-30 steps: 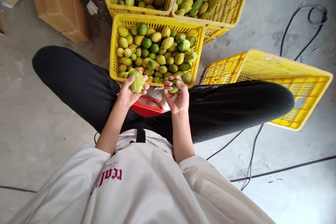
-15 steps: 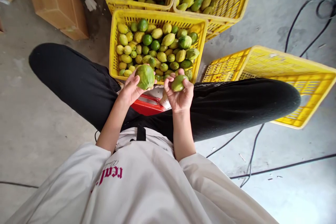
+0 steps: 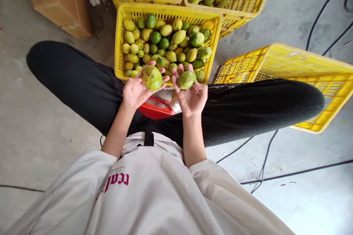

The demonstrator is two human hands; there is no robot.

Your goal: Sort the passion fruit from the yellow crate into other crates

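Note:
My left hand (image 3: 136,90) lies palm up and cradles a round yellow-green fruit (image 3: 151,77) with a brown blemish on top. My right hand (image 3: 191,97) is also palm up, with a smaller green fruit (image 3: 186,79) resting on its fingers. Both hands hover over my lap, just in front of the near rim of a yellow crate (image 3: 119,44) filled with several green and yellow fruits.
Two more yellow crates of fruit (image 3: 248,3) stand behind the first. An empty yellow crate (image 3: 303,69) lies to the right beyond my black-trousered leg. Cardboard boxes (image 3: 57,3) sit at the upper left. A red object (image 3: 154,110) shows between my legs. Black cables (image 3: 264,158) cross the concrete floor.
Both hands have turned the fruits and opened into flat palms, and the fruits now sit higher, nearer the crate rim. The blemished side of the left fruit faces up.

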